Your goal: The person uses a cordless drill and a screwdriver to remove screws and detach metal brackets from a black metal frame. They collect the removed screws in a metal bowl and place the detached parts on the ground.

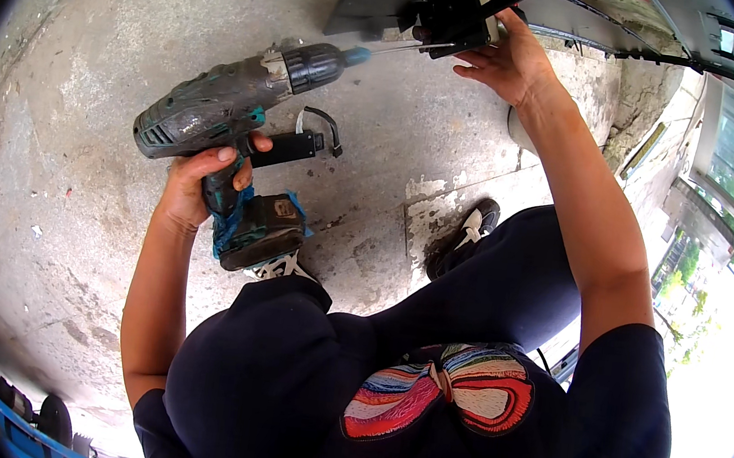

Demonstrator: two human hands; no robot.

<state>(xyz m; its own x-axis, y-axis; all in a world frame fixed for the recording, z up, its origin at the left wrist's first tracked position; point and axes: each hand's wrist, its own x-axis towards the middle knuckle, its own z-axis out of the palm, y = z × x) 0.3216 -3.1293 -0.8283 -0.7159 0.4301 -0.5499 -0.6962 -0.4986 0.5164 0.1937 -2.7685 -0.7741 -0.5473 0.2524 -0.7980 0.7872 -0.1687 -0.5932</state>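
Observation:
My left hand (200,187) is closed around the handle of a worn dark cordless drill (204,106) with teal patches and a battery at its base. From the drill's chuck a long thin screwdriver bit (401,48) extends to a black metal part (461,41) on the underside of a dark metal frame. My right hand (508,64) grips this part from its right side, with the fingers partly hidden behind it. The bit's tip meets the part's lower edge; I cannot make out a screw there.
A black bar-shaped object (290,148) with a bent black piece lies beyond the drill handle. Dark metal panels (580,27) overhang the far side. The stained concrete floor (89,125) spreads left, and my shoe (466,236) rests near the middle. A blue-edged thing (27,435) stands lower left.

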